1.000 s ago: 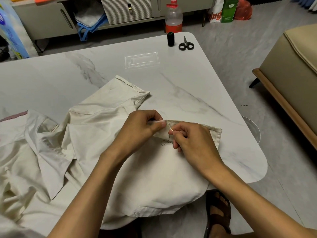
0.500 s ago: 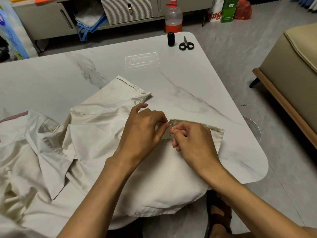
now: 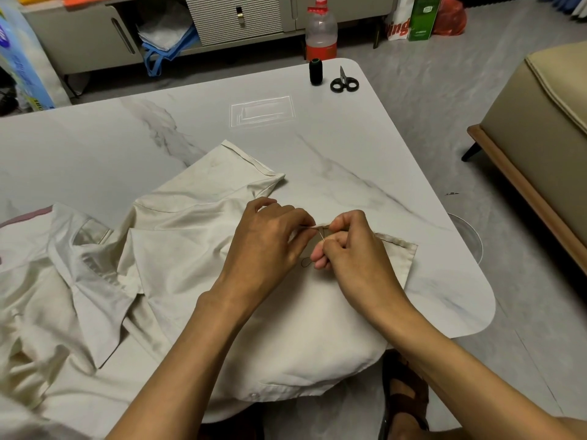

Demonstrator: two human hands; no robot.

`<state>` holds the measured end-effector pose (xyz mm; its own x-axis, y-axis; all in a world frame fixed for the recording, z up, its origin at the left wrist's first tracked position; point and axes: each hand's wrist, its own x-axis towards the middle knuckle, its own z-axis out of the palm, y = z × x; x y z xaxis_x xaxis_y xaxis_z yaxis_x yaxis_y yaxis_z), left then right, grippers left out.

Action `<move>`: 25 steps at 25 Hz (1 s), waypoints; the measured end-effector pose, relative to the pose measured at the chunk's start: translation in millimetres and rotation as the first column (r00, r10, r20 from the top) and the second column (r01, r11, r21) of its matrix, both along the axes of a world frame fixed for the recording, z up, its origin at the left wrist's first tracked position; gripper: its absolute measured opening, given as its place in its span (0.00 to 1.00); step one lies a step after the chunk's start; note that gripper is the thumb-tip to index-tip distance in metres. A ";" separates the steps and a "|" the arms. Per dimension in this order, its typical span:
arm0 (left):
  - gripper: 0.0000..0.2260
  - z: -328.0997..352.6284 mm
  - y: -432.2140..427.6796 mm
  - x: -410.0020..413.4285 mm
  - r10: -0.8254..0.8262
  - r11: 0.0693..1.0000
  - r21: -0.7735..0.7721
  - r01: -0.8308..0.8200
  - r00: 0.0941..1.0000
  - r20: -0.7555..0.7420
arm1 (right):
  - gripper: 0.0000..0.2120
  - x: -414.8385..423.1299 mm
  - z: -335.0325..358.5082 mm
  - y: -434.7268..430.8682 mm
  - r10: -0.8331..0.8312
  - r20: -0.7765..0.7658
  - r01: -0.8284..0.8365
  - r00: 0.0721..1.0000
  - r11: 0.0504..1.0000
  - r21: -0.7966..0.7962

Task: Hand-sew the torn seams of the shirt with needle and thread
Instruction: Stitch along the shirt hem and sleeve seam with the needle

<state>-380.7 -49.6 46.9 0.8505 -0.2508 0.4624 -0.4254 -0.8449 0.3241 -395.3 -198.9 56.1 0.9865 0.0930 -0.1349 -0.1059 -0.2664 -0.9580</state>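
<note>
A cream shirt (image 3: 178, 249) lies crumpled over the near half of the white marble table (image 3: 95, 147). My left hand (image 3: 270, 239) pinches the shirt's seam edge at the sewing spot. Close beside it, my right hand (image 3: 352, 249) pinches the thin needle (image 3: 321, 235), which points up and left into the seam between both hands. A loop of dark thread (image 3: 305, 262) lies on the cloth just below the fingers. A line of dark stitches (image 3: 394, 241) runs along the seam to the right of my right hand.
A black thread spool (image 3: 315, 71) and small black scissors (image 3: 344, 82) sit at the table's far right corner. A bottle (image 3: 321, 33) stands on the floor behind them. A beige sofa (image 3: 546, 131) is at the right. My sandalled foot (image 3: 405, 398) shows under the table edge.
My left hand shifted its pinch along the seam edge and its fingers spread a little. My right hand lifted and turned, tipping the needle up toward the seam. The shirt barely moved.
</note>
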 end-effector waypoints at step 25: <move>0.04 5.3 10.9 1.8 -0.054 0.993 -0.102 0.053 0.999 -0.003 | 0.06 27.2 23.1 -26.6 0.032 0.010 -0.027 0.999 0.957 -0.290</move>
